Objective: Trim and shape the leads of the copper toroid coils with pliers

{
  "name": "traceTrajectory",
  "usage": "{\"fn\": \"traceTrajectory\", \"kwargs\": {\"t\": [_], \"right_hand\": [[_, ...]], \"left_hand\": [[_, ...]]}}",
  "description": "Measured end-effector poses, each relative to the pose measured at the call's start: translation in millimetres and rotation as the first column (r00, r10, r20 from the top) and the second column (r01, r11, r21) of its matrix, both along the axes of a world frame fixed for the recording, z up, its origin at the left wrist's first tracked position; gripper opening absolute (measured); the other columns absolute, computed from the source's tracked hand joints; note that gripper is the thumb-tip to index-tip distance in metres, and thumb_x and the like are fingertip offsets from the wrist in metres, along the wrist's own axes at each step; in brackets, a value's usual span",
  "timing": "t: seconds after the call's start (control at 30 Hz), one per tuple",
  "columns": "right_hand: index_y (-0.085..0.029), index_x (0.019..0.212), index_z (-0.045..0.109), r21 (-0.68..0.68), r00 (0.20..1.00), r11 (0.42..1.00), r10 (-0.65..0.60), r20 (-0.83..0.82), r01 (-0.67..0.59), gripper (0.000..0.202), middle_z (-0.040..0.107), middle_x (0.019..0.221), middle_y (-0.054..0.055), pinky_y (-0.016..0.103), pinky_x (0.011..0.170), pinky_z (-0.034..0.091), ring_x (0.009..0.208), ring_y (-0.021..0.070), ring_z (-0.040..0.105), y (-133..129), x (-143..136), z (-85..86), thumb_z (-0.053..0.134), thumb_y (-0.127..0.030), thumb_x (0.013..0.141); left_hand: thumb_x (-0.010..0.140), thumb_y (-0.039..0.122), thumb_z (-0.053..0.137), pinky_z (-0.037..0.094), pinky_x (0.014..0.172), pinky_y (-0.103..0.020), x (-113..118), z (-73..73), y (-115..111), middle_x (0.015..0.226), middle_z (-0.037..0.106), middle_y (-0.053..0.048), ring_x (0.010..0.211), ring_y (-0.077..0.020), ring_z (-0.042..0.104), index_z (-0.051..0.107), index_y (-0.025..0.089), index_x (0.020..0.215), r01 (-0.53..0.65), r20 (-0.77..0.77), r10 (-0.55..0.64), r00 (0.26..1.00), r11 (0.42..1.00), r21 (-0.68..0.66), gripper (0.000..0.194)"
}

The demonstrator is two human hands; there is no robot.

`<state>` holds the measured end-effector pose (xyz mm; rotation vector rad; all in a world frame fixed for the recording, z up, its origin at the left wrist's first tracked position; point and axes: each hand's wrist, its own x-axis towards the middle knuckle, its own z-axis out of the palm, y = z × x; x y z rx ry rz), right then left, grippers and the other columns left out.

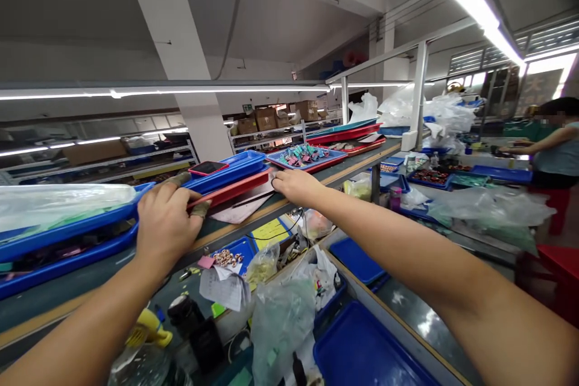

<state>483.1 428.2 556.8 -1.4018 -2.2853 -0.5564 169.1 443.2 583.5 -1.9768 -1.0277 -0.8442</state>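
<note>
Red tray between two hands

The left hand [167, 217] is closed on the red tray [235, 191] at its 9 o'clock end, some fingertips hidden; the right hand [296, 187] meets the 3 o'clock end (whether it grips or merely touches cannot be told). Stacked blue trays [237, 167] at 12 o'clock conceal the red tray's interior. At 2 o'clock, a shallow tray [337, 155] holds teal and pink pieces; at 9 o'clock, a long tray [104, 215], cut off by the frame, bears a plastic bag [67, 200].
</note>
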Motion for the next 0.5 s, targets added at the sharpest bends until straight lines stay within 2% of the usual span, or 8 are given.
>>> {"fn": "traceTrajectory", "kwargs": {"t": [0.1,0.2,0.27,0.33,0.4,0.5], "right_hand": [[-0.014,0.11,0.066,0.024,0.999,1.0,0.01,-0.043,-0.009,0.023,0.063,0.121,0.014,0.041,0.103,0.04,0.111,0.0247,0.056,-24.4,12.5,-8.1,0.045,-0.01,0.102],[-0.015,0.102,0.066,0.016,0.992,1.0,0.016,-0.128,-0.014,0.02,0.063,0.12,0.015,0.041,0.104,0.037,0.11,0.0253,0.055,-52.5,31.9,-22.7,0.047,-0.011,0.101],[-0.017,0.097,0.066,0.001,0.972,1.0,0.009,-0.233,-0.009,0.016,0.063,0.12,0.014,0.039,0.105,0.038,0.11,0.0243,0.056,-67.4,43.7,-33.5,0.051,-0.015,0.1],[-0.018,0.093,0.064,-0.01,0.92,1.0,-0.018,-0.391,0.015,0.013,0.064,0.12,0.013,0.038,0.105,0.038,0.113,0.0242,0.056,-76.4,51.1,-42.7,0.056,-0.026,0.101],[-0.018,0.092,0.061,-0.032,0.805,0.997,-0.072,-0.589,0.066,0.023,0.065,0.114,0.012,0.038,0.101,0.043,0.11,0.0245,0.058,-78.4,52.6,-48.6,0.057,-0.038,0.102],[-0.016,0.095,0.058,-0.155,0.51,0.986,-0.167,-0.844,0.066,0.033,0.065,0.091,0.006,0.033,0.077,0.053,0.084,0.0189,0.064,-70.5,44.5,-50.1,0.052,-0.047,0.105]], "left_hand": [[0.096,0.039,0.05,0.044,0.094,-0.047,0.1,-0.3,-0.3,0.098,0.061,-0.015,0.105,-0.0366,0.057,0.071,0.015,0.094,-0.01,-0.001,0.01,1.0,1.0,-0.007,0.032],[0.096,0.039,0.05,0.042,0.095,-0.046,0.6,-0.9,-0.3,0.099,0.062,-0.015,0.107,-0.036,0.057,0.07,0.016,0.093,-0.011,-0.011,0.011,1.0,1.0,-0.018,0.031],[0.097,0.04,0.049,0.042,0.095,-0.045,1.2,-1.0,-0.3,0.1,0.063,-0.015,0.108,-0.0362,0.056,0.07,0.017,0.093,-0.019,-0.013,0.019,1.0,1.0,-0.024,0.032],[0.096,0.04,0.049,0.042,0.095,-0.046,1.9,-0.9,-0.2,0.101,0.064,-0.015,0.109,-0.037,0.056,0.07,0.017,0.093,-0.024,-0.01,0.024,1.0,0.999,-0.025,0.032],[0.095,0.04,0.049,0.042,0.094,-0.046,2.6,-1.0,0.0,0.102,0.065,-0.016,0.109,-0.0375,0.056,0.07,0.017,0.092,-0.023,-0.006,0.023,1.0,1.0,-0.021,0.031],[0.095,0.039,0.049,0.041,0.094,-0.046,3.5,-1.3,0.5,0.104,0.066,-0.015,0.11,-0.0372,0.056,0.07,0.018,0.091,-0.023,-0.004,0.023,1.0,1.0,-0.018,0.03]]}}
